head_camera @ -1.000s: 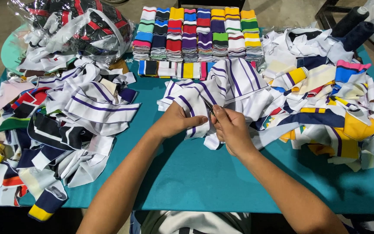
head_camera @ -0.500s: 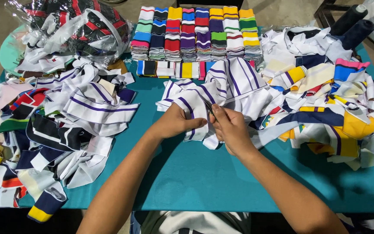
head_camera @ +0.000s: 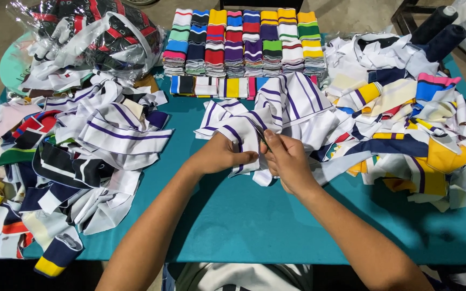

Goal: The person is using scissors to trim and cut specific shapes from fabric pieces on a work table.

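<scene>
Right now my left hand (head_camera: 219, 155) pinches a white, purple-striped knit strip (head_camera: 276, 116) flat on the teal table (head_camera: 254, 215), keeping the edge taut, while my right hand (head_camera: 287, 161) closes around small snips (head_camera: 261, 138) at that edge.

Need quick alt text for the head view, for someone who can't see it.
Two bare hands, left hand and right hand, pinch a white purple-striped fabric piece over a teal table. Loose heaps of striped fabric pieces lie at left and right; neat multicoloured stacks and a clear plastic bag of fabric sit behind.
</scene>
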